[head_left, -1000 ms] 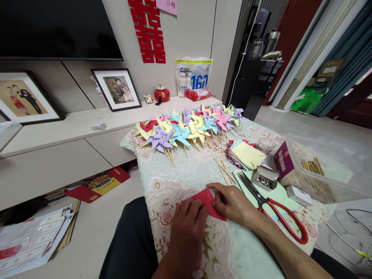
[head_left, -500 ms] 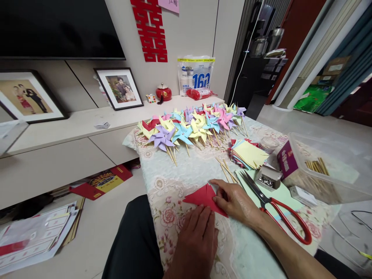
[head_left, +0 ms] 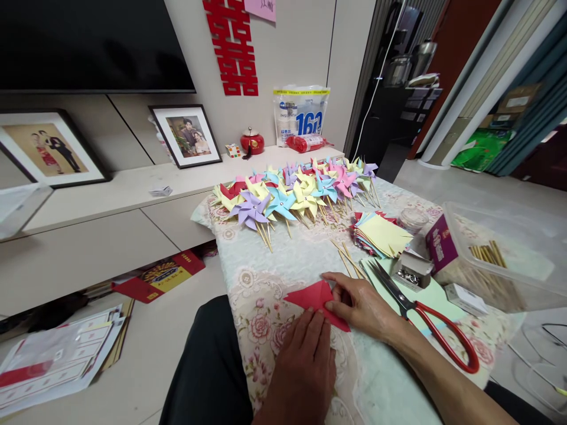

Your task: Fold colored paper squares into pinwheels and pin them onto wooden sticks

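Observation:
On the near part of the tablecloth lies a piece of red paper (head_left: 310,297), partly hidden by my hands. My left hand (head_left: 305,357) rests flat on its lower edge, fingers stretched out and holding nothing. The thumb and index finger of my right hand (head_left: 361,304) close on the paper's right side, bending a flap over. Scissors (head_left: 403,303) with red handles lie right of my right hand, on sheets of pale green paper (head_left: 436,316). A few thin wooden sticks (head_left: 348,260) lie just beyond my right fingers.
Many coloured paper pinwheels (head_left: 281,202) on sticks cover the table's far side. To the right are a stack of cut paper squares (head_left: 383,233), an open box of metal pins (head_left: 413,271), a small white box (head_left: 465,299) and a clear plastic tub (head_left: 500,289) of sticks.
My left fingertips have slid up a little further onto the red paper. My right thumb and index finger have bent its upper right part inward. The view has shifted slightly.

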`<state>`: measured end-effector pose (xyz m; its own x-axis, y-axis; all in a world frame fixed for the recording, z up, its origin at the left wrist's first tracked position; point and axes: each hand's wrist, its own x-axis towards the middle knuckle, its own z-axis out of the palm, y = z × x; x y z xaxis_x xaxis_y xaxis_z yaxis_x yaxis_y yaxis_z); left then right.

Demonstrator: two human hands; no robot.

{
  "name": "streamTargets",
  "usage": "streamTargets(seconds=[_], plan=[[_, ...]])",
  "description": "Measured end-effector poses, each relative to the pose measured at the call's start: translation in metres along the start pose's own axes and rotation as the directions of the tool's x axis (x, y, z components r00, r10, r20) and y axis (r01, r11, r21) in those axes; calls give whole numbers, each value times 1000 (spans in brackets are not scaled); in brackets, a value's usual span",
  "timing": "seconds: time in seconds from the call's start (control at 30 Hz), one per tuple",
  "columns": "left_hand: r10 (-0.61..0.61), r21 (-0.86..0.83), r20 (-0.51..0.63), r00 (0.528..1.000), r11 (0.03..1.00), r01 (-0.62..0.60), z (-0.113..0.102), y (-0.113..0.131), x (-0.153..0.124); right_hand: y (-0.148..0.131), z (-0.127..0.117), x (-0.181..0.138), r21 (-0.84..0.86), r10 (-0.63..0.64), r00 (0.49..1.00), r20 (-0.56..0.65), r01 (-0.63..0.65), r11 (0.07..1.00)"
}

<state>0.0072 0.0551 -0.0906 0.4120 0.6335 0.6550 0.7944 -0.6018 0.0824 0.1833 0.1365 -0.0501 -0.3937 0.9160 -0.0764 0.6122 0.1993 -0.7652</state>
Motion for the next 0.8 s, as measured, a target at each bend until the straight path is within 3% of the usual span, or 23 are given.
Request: streamTargets(seconds=[0.2,0.3,0.37,0.47,0.6,0.8], plan=[[0,-74,54,999,997,4,-7,-2,1,3,4,2,38,17,999,-30,-16,999],[-138,-160,32,990,977,142,-12,-10,3,7,3,3,119,30,1000,-1,-30,992],[-300,-216,33,953,929,300,-13,-20,5,10,3,4,142,36,999,11,-37,989],[-456,-270,169,874,831,486,-14,-40,9,11,2,3,119,33,999,16,-35,992],[-457,-363,389,800,722,589,-16,-64,21,9,0,3,42,33,999,18,-34,999],[-412,-404,535,737,641,652,-21,-78,41,3,-3,3,-50,51,998,28,-50,998]])
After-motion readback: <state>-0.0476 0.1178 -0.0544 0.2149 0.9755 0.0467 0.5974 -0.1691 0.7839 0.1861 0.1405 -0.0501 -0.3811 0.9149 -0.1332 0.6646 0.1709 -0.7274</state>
